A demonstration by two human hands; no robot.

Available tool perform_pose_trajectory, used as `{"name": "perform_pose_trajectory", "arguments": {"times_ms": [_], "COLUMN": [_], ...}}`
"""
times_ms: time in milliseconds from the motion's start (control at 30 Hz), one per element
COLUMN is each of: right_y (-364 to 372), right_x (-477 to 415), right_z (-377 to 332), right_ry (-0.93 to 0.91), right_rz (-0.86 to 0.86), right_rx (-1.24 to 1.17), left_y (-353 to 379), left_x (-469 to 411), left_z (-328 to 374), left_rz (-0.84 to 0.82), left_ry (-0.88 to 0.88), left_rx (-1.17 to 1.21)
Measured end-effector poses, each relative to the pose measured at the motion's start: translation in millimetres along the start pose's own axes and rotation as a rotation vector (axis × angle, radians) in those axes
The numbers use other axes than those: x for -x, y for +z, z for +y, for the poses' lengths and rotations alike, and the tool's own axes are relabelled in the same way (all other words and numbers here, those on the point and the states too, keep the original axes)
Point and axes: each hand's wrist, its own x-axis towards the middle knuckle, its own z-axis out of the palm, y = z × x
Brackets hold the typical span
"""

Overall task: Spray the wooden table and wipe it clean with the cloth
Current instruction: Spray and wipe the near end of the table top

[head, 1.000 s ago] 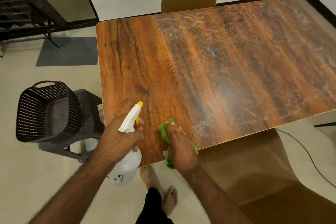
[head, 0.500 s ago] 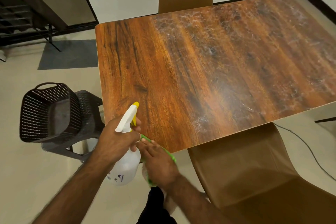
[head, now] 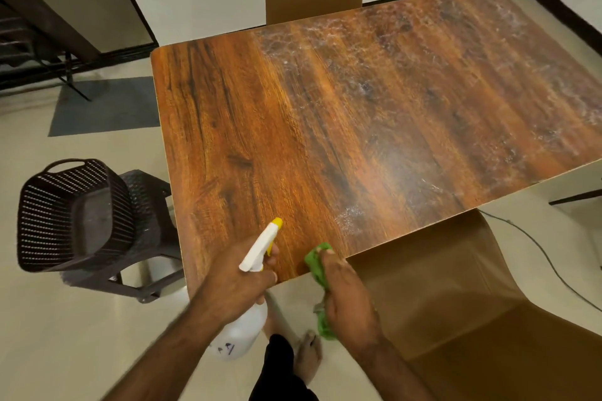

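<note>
Cloth (head: 316, 265) is gripped in the curled right hand (head: 349, 301) at the near edge of the table (head: 325, 140) for wiping, while the bottle (head: 242, 334) is clasped ready by the left hand (head: 235, 285).

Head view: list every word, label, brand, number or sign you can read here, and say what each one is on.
No text can be read in this view.
On the spray bottle, gripped by the left hand: a few dark marks near the base, too small and blurred to read.
On the wooden table, green cloth and dark basket: no text visible.
</note>
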Motion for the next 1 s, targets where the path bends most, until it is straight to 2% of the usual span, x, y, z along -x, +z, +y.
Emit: {"name": "perform_pose_trajectory", "arguments": {"times_ms": [233, 433, 733, 1000], "right_y": [-30, -45, -82, -85], "right_x": [36, 45, 32, 21], "right_z": [22, 42, 59, 65], "right_ry": [0.376, 0.520, 0.540, 0.516], "right_rz": [0.190, 0.296, 0.369, 0.349], "right_rx": [-0.151, -0.187, -0.251, -0.290], "left_y": [30, 50, 61, 66], "left_x": [-4, -13, -16, -20], "left_z": [-12, -18, -14, 5], "left_rz": [-0.112, -0.151, -0.169, 0.046], "left_ry": [0.007, -0.038, -0.105, -0.046], "left_rx": [-0.164, -0.200, -0.256, -0.123]}}
